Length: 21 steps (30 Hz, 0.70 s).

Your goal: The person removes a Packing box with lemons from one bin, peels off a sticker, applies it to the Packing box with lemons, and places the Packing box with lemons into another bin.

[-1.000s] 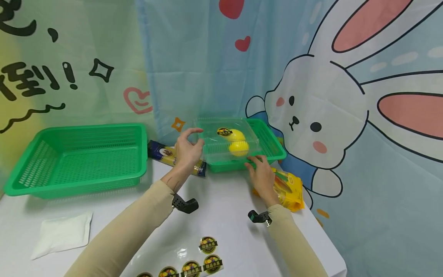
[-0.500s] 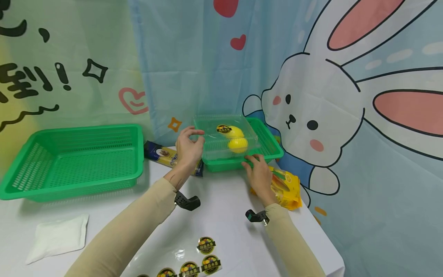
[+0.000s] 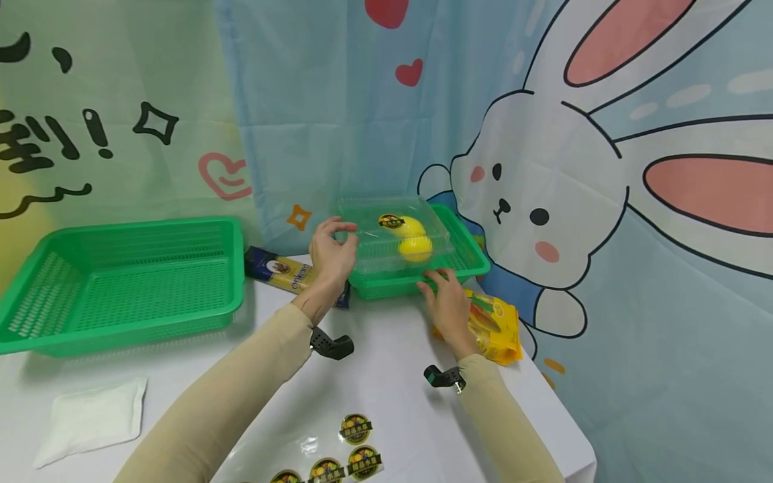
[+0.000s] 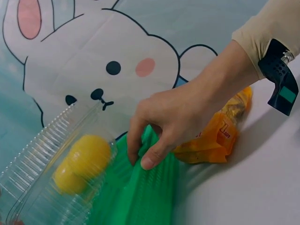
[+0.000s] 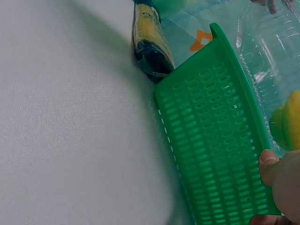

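A clear plastic clamshell box (image 3: 368,235) with two yellow lemons (image 3: 415,248) inside and a round black-and-gold sticker (image 3: 391,221) on top is over the small green basket (image 3: 386,290). With thumb and fingers, my left hand (image 3: 333,253) pinches the box's left side. My right hand (image 3: 448,303) grips the basket's front rim, thumb outside and fingers inside, as the left wrist view shows. The box looks tilted there, its lower part partly out of frame. Whether it touches the basket floor, I cannot tell.
A larger green basket (image 3: 232,295) stands at the left. Behind my left forearm lies a blue-and-yellow packet (image 3: 278,270). A yellow bag (image 3: 498,329) is by the right hand. A white pouch (image 3: 93,412) and a sticker sheet (image 3: 308,446) lie nearer on the table.
The head view has turned slightly, shifting the scene left. The box's far edge appears a little higher over the basket. Both hands keep their holds.
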Available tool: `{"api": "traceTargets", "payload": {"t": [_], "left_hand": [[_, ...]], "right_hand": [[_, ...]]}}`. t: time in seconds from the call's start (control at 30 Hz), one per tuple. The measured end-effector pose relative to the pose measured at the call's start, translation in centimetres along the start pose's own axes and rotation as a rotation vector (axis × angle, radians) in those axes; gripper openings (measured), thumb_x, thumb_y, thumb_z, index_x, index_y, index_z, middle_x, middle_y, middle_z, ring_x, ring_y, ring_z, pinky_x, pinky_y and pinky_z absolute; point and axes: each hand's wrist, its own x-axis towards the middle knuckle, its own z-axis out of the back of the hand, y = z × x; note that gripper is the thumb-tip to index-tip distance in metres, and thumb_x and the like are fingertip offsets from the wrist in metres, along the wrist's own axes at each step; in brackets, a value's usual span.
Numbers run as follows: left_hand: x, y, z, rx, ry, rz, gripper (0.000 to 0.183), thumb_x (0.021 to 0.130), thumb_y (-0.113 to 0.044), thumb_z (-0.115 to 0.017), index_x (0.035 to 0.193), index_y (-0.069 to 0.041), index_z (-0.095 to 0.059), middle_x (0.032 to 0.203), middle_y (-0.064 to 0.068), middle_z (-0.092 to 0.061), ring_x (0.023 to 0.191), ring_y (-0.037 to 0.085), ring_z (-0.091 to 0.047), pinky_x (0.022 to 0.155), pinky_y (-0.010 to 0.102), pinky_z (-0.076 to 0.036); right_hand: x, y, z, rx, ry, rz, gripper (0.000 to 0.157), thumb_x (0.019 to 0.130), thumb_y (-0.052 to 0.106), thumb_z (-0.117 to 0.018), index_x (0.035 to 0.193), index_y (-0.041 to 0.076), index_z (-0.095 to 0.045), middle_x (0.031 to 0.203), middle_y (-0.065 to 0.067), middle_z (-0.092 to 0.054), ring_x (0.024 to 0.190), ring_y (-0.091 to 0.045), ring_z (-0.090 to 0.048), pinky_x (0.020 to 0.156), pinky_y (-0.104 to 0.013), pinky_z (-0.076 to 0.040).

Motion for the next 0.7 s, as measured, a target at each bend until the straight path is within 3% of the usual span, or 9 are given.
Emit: {"api": "traceTargets", "payload": {"t": [0.17, 0.53, 0.7], "left_hand": [[0.3, 0.1, -0.5, -0.008, 0.004, 0.001, 0.022, 0.102, -0.01, -0.06, 0.117, -0.006, -0.076, 0.157, 0.003, -0.051, 0.064, 0.011, -0.049, 0.068, 0.032, -0.044], [1.2, 0.5, -1.6, -0.024, 0.017, 0.012, 0.023, 0.103, -0.01, -0.059, 0.119, -0.006, -0.076, 0.158, 0.002, -0.049, 0.075, 0.014, -0.053, 0.072, 0.034, -0.045], [1.6, 0.9, -2.2, -0.035, 0.028, 0.015, 0.024, 0.103, -0.01, -0.059, 0.12, -0.005, -0.075, 0.158, 0.003, -0.049, 0.09, 0.027, -0.058, 0.077, 0.036, -0.045]], "right_hand": [[0.0, 0.0, 0.1, -0.003, 0.001, 0.0, 0.031, 0.099, 0.03, -0.072, 0.126, 0.014, -0.076, 0.132, -0.015, -0.064, 0.101, -0.037, -0.071, 0.068, -0.05, -0.058], [0.0, 0.0, 0.1, -0.014, 0.0, -0.001, 0.033, 0.1, 0.033, -0.071, 0.127, 0.015, -0.075, 0.134, -0.016, -0.064, 0.101, -0.037, -0.072, 0.068, -0.05, -0.058], [-0.2, 0.0, 0.0, -0.021, 0.002, -0.012, 0.033, 0.1, 0.033, -0.071, 0.128, 0.015, -0.075, 0.134, -0.015, -0.064, 0.098, -0.036, -0.072, 0.067, -0.049, -0.058]]}}
